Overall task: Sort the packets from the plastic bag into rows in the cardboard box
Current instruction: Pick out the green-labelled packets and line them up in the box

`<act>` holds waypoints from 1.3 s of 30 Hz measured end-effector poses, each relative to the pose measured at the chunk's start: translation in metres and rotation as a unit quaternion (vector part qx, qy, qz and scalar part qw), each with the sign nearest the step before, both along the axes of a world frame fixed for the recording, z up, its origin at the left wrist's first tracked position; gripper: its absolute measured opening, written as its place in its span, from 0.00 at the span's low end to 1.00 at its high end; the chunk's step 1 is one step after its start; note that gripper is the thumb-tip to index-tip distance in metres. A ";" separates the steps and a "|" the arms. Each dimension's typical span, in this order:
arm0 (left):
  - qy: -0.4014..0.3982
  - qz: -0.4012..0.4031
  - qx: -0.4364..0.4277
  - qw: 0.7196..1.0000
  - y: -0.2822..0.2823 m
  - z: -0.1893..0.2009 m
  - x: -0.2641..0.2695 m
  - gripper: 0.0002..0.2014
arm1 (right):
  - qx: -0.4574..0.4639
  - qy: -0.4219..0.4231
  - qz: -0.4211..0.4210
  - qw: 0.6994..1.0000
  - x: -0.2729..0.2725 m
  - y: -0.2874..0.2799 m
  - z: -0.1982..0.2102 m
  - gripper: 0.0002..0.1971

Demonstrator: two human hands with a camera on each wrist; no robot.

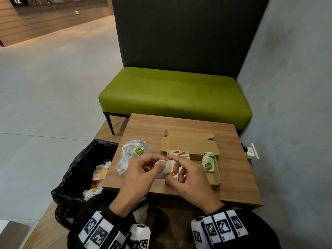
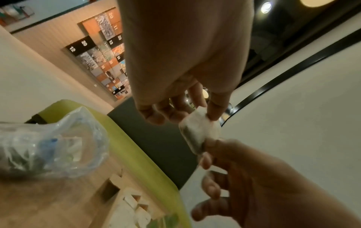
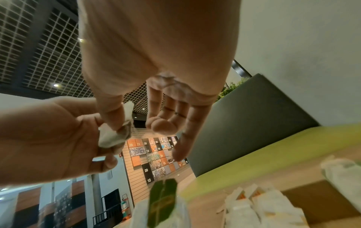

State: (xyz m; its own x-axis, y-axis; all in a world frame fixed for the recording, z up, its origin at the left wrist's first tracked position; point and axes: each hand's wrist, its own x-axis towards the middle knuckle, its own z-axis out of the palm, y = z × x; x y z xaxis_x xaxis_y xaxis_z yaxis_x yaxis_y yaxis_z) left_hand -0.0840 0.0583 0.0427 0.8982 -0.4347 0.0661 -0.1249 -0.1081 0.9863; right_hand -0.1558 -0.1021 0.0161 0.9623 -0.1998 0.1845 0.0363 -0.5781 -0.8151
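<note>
Both hands hover over the front of the cardboard box (image 1: 190,147) with one small white packet (image 1: 164,168) between them. My left hand (image 1: 159,161) pinches the packet's left end with thumb and forefinger, plainly seen in the left wrist view (image 2: 199,128). My right hand (image 1: 173,166) pinches the other end, thumb on the packet (image 3: 112,137). In the box, orange-labelled packets (image 1: 179,153) stand in a row at the left and green-labelled packets (image 1: 208,162) at the right. The clear plastic bag (image 1: 133,155) with more packets lies left of the box.
The small wooden table (image 1: 235,169) stands against a grey wall on the right, with a green bench (image 1: 172,94) behind it. A black rubbish bag (image 1: 79,169) with discarded wrappers sits open on the floor at the table's left edge.
</note>
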 end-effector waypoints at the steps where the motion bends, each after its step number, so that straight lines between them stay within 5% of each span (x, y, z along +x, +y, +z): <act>1: 0.015 -0.015 -0.018 1.000 -0.001 0.001 -0.006 0.08 | 0.009 0.015 0.015 1.000 -0.002 0.003 -0.002 0.25; 6: 0.078 -0.015 -0.088 0.993 -0.002 0.004 -0.023 0.09 | 0.072 0.104 0.054 0.990 -0.023 0.013 -0.020 0.23; 11: 0.124 -0.001 -0.138 0.983 -0.003 0.005 -0.035 0.11 | 0.064 0.055 0.039 0.996 -0.047 0.023 -0.038 0.05; 20: 0.087 0.000 -0.067 0.994 0.003 -0.004 -0.043 0.12 | 0.169 0.052 -0.041 0.983 -0.076 0.008 -0.031 0.11; 29: 0.289 -0.092 -0.211 0.929 -0.004 0.000 -0.051 0.20 | 0.085 0.085 -0.093 0.988 -0.074 -0.001 -0.062 0.07; 32: 0.271 -0.066 -0.207 0.938 -0.004 -0.005 -0.044 0.22 | 0.045 0.074 -0.056 0.995 -0.079 0.003 -0.070 0.06; 36: 0.147 0.001 -0.120 0.982 -0.006 -0.014 -0.036 0.20 | 0.016 0.108 0.022 0.994 -0.086 0.017 -0.066 0.16; 39: 0.069 0.027 -0.062 0.995 -0.008 -0.021 -0.036 0.19 | 0.075 0.093 -0.030 0.992 -0.091 0.024 -0.056 0.20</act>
State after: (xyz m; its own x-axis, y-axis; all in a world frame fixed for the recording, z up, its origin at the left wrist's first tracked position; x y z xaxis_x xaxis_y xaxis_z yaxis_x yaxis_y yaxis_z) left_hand -0.1195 0.0500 0.0215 0.9242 -0.3818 -0.0097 0.0162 0.0137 0.9998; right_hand -0.2466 -0.0781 -0.0397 0.9625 -0.2695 -0.0306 -0.1529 -0.4457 -0.8820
